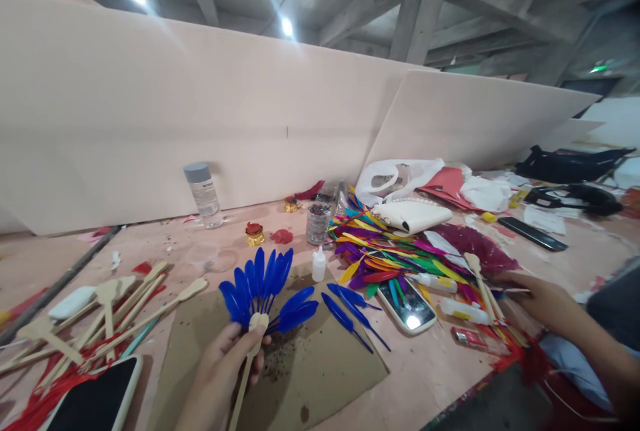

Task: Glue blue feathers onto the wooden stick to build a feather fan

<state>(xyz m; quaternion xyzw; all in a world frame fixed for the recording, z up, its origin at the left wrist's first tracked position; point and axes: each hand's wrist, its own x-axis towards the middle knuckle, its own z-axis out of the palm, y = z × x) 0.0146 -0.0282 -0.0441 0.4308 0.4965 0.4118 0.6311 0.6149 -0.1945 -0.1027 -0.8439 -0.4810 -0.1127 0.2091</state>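
My left hand (235, 354) is closed round a pale wooden stick (243, 387) with a scalloped head, thumb pressed over it near the top. Blue feathers (257, 281) fan out from that head. A few more blue feathers (295, 311) lie just to its right. Beneath my hand is a brown cardboard sheet (330, 384) with dark specks. Two or three loose blue feathers (347, 314) rest at the cardboard's right edge. A small white squeeze bottle (319, 264) stands upright behind the fan. My right hand is out of view.
A co-worker's hand (523, 291) reaches in from the right beside wooden sticks (483, 284). Multicoloured feathers (385, 254) are heaped near a phone (407, 307). Left lie more sticks (107, 304) and another phone (95, 397). A clear bottle (204, 197) stands by the white board (200, 104).
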